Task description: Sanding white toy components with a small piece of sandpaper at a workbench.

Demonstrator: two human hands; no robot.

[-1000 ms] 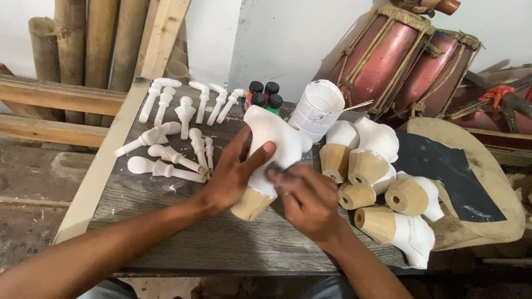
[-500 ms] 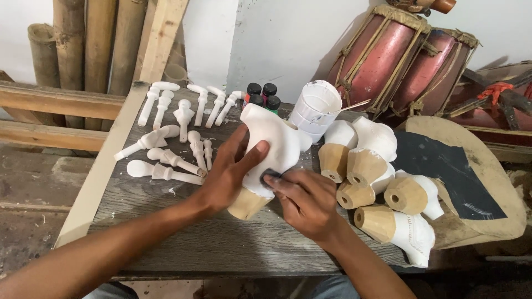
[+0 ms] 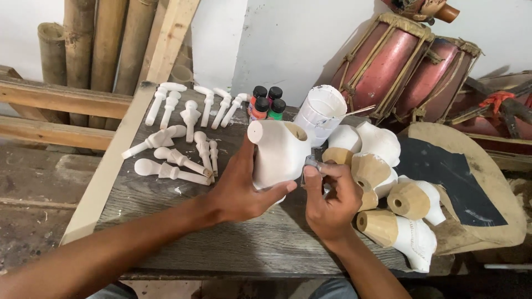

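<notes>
Left hand (image 3: 241, 191) clasped around a white-primed carved wooden piece (image 3: 280, 152), held upright above the grey plank table (image 3: 233, 249), near its middle. Right hand (image 3: 331, 196) pinching a small grey scrap of sandpaper (image 3: 310, 163) against the piece's right side. Behind, a white paint-smeared cup (image 3: 321, 111) tilted toward the camera, contents not discernible. Beside it, four small paint bottles (image 3: 266, 102) with black caps, orange and green showing. To the left, white turned pegs (image 3: 177, 155) lying in rows. To the right, more carved pieces (image 3: 388, 194), part white, part bare wood.
</notes>
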